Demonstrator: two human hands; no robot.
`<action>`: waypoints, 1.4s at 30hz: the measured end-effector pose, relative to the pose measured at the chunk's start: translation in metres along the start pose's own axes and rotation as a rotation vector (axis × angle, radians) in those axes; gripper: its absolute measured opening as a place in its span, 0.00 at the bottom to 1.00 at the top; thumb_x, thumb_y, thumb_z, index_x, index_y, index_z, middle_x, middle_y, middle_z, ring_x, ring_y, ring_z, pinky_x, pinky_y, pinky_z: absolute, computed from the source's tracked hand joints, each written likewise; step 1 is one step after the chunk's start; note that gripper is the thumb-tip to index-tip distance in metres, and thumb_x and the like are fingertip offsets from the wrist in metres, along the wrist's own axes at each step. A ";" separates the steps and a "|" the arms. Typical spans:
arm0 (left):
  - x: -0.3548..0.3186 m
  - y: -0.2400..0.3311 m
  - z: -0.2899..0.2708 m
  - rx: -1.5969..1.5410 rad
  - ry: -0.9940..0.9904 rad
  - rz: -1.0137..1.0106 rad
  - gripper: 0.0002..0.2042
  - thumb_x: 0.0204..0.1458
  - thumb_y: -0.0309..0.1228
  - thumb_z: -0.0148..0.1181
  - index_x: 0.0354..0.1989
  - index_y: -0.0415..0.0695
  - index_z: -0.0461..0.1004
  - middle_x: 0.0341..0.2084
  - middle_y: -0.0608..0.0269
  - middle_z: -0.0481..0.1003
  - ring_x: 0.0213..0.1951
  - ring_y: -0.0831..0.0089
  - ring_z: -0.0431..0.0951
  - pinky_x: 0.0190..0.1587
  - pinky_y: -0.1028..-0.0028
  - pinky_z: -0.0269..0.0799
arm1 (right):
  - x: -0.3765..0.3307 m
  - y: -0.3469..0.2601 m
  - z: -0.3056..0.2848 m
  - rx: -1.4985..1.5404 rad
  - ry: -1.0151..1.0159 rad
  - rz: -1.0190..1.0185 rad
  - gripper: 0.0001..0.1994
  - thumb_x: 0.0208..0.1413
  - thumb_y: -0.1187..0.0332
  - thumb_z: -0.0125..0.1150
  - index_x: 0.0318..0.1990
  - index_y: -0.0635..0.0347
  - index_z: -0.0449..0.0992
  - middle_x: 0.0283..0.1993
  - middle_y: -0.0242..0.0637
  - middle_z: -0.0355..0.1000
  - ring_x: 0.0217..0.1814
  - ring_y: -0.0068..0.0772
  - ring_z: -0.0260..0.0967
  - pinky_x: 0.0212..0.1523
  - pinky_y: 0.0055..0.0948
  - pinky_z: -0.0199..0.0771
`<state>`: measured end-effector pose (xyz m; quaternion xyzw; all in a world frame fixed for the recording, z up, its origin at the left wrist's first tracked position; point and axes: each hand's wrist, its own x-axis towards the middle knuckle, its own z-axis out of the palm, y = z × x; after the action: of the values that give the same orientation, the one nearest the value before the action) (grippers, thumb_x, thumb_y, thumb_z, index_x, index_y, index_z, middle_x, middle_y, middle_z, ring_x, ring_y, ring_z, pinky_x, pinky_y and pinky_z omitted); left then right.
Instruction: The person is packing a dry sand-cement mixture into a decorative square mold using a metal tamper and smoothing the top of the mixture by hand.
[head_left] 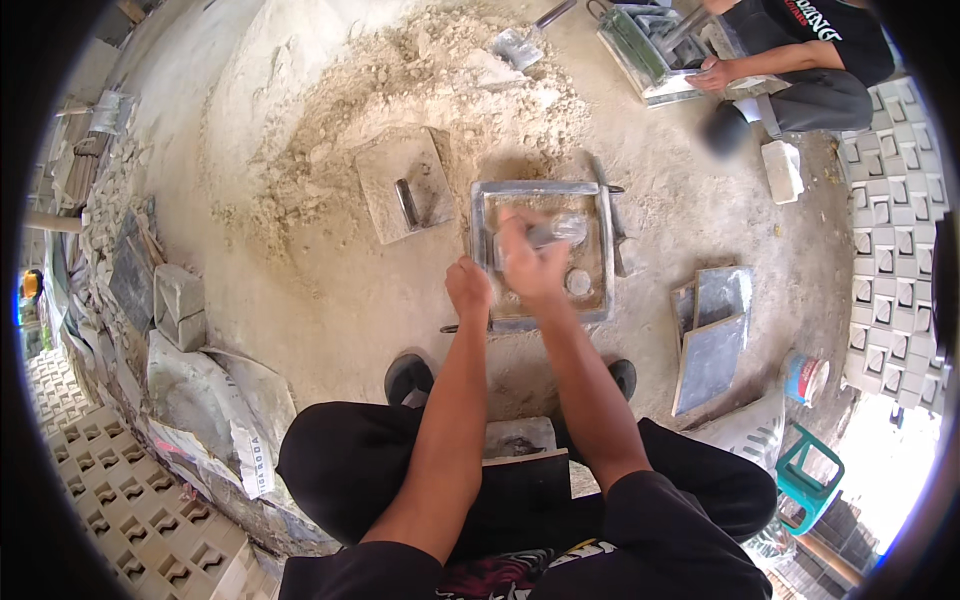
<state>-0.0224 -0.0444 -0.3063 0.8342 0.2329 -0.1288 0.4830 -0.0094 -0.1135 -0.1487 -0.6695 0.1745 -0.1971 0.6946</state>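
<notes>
Right hand (530,262), fingers closed on a blurred metal tool (556,232), works it inside the square mould (487,222); left hand (468,287), fisted, rests on the mould's near-left edge (seemingly steadying it); float (405,186) lies beside, on the sand heap (330,120).

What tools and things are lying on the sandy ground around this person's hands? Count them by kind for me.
Square metal moulds: 2
Flat trowel boards with a handle: 1
Grey flat plates: 3
Shovels: 1
Loose white blocks: 1
Total: 8
</notes>
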 end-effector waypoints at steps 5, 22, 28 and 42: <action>0.006 0.000 -0.004 -0.004 0.024 -0.045 0.25 0.57 0.38 0.37 0.30 0.26 0.75 0.33 0.26 0.74 0.41 0.33 0.73 0.48 0.48 0.65 | 0.018 -0.004 -0.009 0.063 -0.093 0.003 0.18 0.57 0.76 0.49 0.14 0.57 0.60 0.15 0.22 0.56 0.16 0.13 0.48 0.15 0.24 0.43; 0.009 -0.001 -0.006 0.004 0.043 -0.054 0.25 0.57 0.39 0.38 0.31 0.25 0.75 0.34 0.26 0.74 0.42 0.35 0.74 0.48 0.50 0.66 | 0.017 -0.046 -0.007 0.143 -0.031 -0.052 0.18 0.58 0.75 0.50 0.14 0.58 0.60 0.13 0.24 0.56 0.14 0.15 0.47 0.15 0.25 0.44; 0.003 0.001 -0.001 0.017 0.023 -0.042 0.26 0.57 0.39 0.38 0.30 0.25 0.75 0.33 0.27 0.74 0.41 0.34 0.74 0.47 0.50 0.67 | 0.003 0.013 -0.007 0.026 -0.061 -0.002 0.19 0.58 0.75 0.52 0.15 0.57 0.58 0.14 0.23 0.55 0.15 0.13 0.47 0.15 0.24 0.43; 0.002 0.002 -0.002 0.012 0.023 -0.045 0.25 0.55 0.38 0.37 0.30 0.25 0.75 0.33 0.25 0.73 0.41 0.33 0.74 0.48 0.48 0.66 | 0.002 0.012 -0.007 0.050 -0.014 0.003 0.19 0.59 0.73 0.51 0.15 0.56 0.59 0.16 0.22 0.56 0.17 0.13 0.48 0.16 0.23 0.44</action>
<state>-0.0198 -0.0435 -0.3044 0.8332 0.2561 -0.1315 0.4722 -0.0113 -0.1204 -0.1608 -0.6531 0.1655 -0.1956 0.7126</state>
